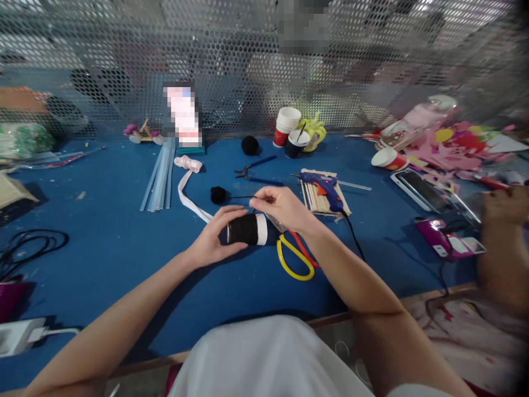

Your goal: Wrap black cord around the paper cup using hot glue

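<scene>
On the blue table lies a paper cup (243,230) on its side, dark around its wall with a white band at the right end. My left hand (212,240) is wrapped around it from the left. Just above the cup, my right hand (276,204) pinches a thin black yarn (242,197). This yarn runs left to a small black yarn ball (218,194). Beneath my right wrist are scissors (295,259) with yellow and red handles, their blades partly hidden. A white ribbon (188,196) trails to the fingers of my left hand.
A blue glue gun (324,187) rests on wooden sticks (309,201), its cord running under my right forearm. Pliers (258,171), a black ball (249,145), cups (288,121) and glue sticks (159,179) lie behind. Another person's arm (504,242) is at the right.
</scene>
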`<state>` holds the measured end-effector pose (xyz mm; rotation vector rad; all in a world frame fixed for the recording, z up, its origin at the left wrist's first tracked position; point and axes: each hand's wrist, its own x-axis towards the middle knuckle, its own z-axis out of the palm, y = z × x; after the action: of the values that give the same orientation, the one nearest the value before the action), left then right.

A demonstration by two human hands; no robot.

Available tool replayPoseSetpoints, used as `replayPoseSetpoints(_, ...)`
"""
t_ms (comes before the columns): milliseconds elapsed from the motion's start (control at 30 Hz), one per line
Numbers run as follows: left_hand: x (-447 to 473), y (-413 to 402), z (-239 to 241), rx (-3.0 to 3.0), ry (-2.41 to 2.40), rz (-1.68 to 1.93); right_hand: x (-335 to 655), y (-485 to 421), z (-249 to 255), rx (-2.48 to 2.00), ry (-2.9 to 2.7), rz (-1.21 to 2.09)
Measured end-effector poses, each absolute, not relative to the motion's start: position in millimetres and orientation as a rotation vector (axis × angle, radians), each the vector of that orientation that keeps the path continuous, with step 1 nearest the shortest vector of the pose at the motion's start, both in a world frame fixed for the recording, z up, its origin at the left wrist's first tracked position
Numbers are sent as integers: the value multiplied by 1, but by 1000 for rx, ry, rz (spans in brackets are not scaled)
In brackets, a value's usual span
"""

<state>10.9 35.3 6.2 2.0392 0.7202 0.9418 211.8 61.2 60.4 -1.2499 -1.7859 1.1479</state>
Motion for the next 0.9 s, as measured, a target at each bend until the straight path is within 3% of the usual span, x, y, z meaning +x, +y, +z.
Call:
replayPoseSetpoints(300, 14, 33, 6, 1741, 807, 840, 219, 64, 70, -1308, -1756, 980)
replayPoseSetpoints(900, 12, 30, 2, 1893, 785, 748, 209, 65, 58, -1329, -1810, 862)
